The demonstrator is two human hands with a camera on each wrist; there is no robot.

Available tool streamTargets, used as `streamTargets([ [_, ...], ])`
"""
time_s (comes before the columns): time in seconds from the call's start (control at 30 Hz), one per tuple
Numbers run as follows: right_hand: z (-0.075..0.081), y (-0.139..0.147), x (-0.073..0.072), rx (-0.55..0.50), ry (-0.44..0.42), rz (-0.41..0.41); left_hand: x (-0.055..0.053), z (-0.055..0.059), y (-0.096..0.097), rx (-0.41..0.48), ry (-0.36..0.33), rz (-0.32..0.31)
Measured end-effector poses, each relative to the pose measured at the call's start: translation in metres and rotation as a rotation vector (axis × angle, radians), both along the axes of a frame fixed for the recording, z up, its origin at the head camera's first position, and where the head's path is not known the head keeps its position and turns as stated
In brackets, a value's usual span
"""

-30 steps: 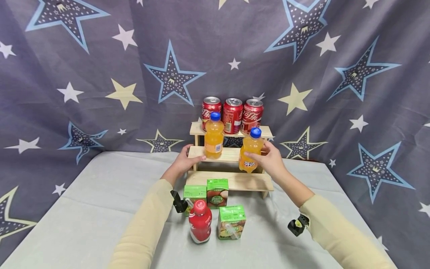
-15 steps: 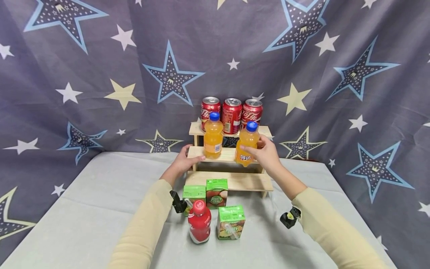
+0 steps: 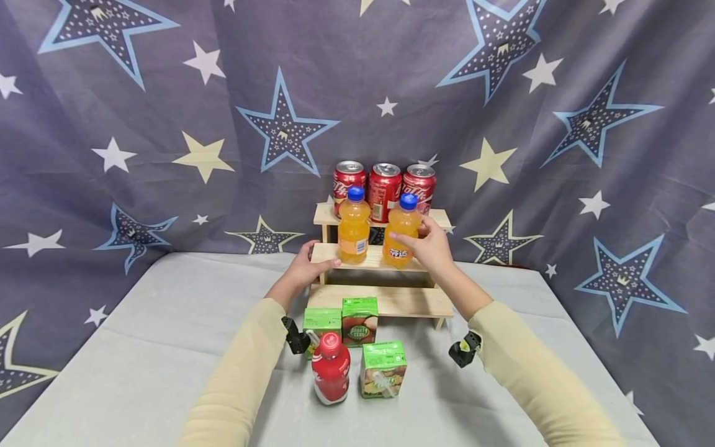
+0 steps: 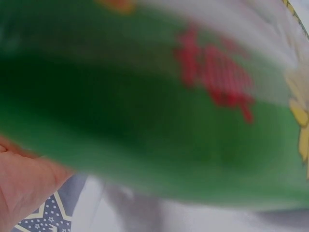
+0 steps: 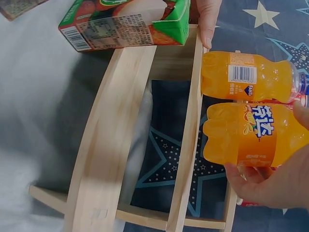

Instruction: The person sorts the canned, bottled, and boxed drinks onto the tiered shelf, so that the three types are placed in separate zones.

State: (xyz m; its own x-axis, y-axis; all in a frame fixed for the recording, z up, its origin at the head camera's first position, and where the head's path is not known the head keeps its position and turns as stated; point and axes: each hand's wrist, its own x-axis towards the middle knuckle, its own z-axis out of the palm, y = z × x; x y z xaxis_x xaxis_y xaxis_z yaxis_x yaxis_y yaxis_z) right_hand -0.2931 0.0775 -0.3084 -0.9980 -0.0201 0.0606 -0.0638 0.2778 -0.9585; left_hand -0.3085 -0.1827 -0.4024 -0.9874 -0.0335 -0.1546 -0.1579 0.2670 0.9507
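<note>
In my right hand [image 3: 432, 245] I hold an orange soda bottle [image 3: 403, 226] with a blue cap, thumb in front and fingers behind. It is upright at the right part of the middle tier of a wooden step stand [image 3: 385, 301]. Another orange soda bottle [image 3: 354, 226] stands on that tier, just left of it. My left hand [image 3: 304, 271] grips the left end of the tier, thumb along the front edge. In the right wrist view the held bottle's base [image 5: 215, 140] is close to the tier's edge. A blurred green juice box [image 4: 120, 121] fills most of the left wrist view.
Several red cola cans [image 3: 385, 192] line the top tier, behind the bottles. In front of the stand are green juice boxes [image 3: 360, 323], one nearer box [image 3: 383, 369] and a red bottle [image 3: 331, 375]. A star-patterned curtain [image 3: 357, 81] hangs behind the table [image 3: 184, 347].
My right hand has moved the orange soda bottle left and back, up to the middle tier beside the other bottle. My left hand has stayed at the tier's left end.
</note>
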Motion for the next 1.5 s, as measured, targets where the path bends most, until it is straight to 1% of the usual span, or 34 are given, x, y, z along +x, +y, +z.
streamTargets([
  [0.17, 0.000, -0.007, -0.005, 0.011, 0.022, -0.013, 0.000, 0.000, 0.000, -0.010, -0.002, 0.004],
  [0.27, -0.001, -0.010, -0.007, -0.007, 0.015, -0.011, -0.001, 0.000, -0.001, -0.010, -0.007, 0.006],
  [0.37, -0.005, -0.013, -0.009, -0.025, 0.007, -0.012, -0.001, -0.001, -0.001, -0.008, -0.008, 0.002],
  [0.5, -0.011, -0.016, -0.013, -0.042, 0.018, -0.026, -0.001, -0.002, -0.001, -0.009, 0.002, -0.001],
  [0.73, -0.020, -0.018, -0.019, -0.049, 0.062, -0.029, -0.001, -0.002, 0.000, -0.025, 0.008, 0.005],
  [0.93, -0.024, -0.019, -0.021, -0.068, 0.088, -0.035, -0.002, -0.002, 0.000, -0.025, 0.008, 0.004],
  [1.23, -0.027, -0.019, -0.019, -0.034, 0.080, -0.059, 0.000, 0.002, 0.000, -0.018, 0.008, 0.000],
  [1.5, -0.032, -0.015, -0.017, 0.035, 0.095, -0.053, 0.001, 0.001, 0.000, -0.031, 0.002, 0.005],
])
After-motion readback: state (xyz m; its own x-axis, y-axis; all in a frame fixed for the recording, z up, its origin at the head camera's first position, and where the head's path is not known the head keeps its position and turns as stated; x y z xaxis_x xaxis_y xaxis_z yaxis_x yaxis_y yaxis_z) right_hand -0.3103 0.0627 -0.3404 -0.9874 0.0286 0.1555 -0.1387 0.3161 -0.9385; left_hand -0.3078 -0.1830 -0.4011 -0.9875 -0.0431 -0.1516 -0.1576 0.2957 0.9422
